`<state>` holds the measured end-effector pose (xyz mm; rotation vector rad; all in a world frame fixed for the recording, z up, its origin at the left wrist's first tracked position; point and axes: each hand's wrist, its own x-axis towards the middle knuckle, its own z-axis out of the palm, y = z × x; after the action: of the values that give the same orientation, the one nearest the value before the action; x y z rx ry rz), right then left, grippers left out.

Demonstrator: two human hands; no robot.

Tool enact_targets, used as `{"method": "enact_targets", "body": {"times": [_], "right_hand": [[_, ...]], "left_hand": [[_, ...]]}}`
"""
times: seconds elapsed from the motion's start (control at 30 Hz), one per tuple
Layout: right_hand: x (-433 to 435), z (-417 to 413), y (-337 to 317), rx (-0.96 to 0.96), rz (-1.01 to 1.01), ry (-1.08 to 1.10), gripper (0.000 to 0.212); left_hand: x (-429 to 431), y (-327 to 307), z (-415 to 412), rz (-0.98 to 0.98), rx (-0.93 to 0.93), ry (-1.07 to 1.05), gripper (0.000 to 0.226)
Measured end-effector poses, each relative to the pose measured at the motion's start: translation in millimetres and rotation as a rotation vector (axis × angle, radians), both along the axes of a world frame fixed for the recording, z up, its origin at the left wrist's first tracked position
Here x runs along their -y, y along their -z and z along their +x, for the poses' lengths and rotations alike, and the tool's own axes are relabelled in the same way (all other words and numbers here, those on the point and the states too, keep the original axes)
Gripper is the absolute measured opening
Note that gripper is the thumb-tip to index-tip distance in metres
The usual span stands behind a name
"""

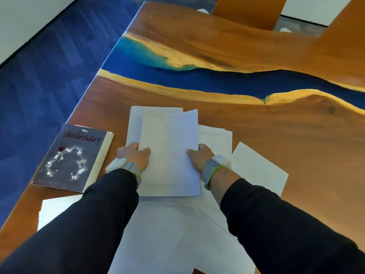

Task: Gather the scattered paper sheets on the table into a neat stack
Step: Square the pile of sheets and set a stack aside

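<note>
I am pinching a partly gathered bundle of white paper sheets [167, 151] by its side edges with my left hand [134, 155] and right hand [199, 158], over the wood-and-blue-resin table [276, 145]. I am judging this about halfway: loose white sheets [256, 167] are lying beneath and beside it, and its corners are fanning out.

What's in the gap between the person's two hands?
In the head view, a bundle of white paper sheets fills that gap: the left hand grips its left edge and the right hand grips its right edge.
</note>
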<state>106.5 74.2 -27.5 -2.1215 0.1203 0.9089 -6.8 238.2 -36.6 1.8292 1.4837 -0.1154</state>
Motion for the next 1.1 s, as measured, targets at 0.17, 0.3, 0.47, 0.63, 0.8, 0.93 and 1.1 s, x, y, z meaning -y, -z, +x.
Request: {"method": "enact_targets", "body": {"times": [0.17, 0.3, 0.47, 0.63, 0.8, 0.93, 1.1], "right_hand": [[-13.9, -0.2, 13.0, -0.078, 0.048, 0.101, 0.006], [-15.4, 2.2, 16.8, -0.13, 0.042, 0.123, 0.012], [-15.8, 3.7, 25.2, -0.163, -0.005, 0.067, 0.054], [-17.4, 0.1, 26.0, -0.173, 0.0, 0.076, 0.067], [-13.8, -3.3, 27.9, -0.157, 0.048, 0.07, 0.068], [-8.7, -1.8, 27.5, -0.172, 0.096, 0.067, 0.061], [4.1, 0.4, 25.4, -0.199, 0.12, 0.08, 0.058]], "left_hand": [[-6.0, 7.4, 4.9, 0.024, -0.071, -0.044, 0.026], [-11.7, 13.1, 11.2, -0.017, -0.011, -0.137, 0.023], [-15.3, 8.6, 11.5, 0.004, -0.085, 0.033, 0.021], [-14.5, 9.1, 14.3, -0.017, -0.012, -0.036, 0.025], [-13.6, 6.2, 11.8, -0.086, 0.11, -0.089, 0.06], [-11.1, 1.8, 13.5, -0.093, 0.114, 0.025, 0.057], [-12.5, -17.5, 15.7, 0.054, 0.147, 0.166, 0.024]]}}
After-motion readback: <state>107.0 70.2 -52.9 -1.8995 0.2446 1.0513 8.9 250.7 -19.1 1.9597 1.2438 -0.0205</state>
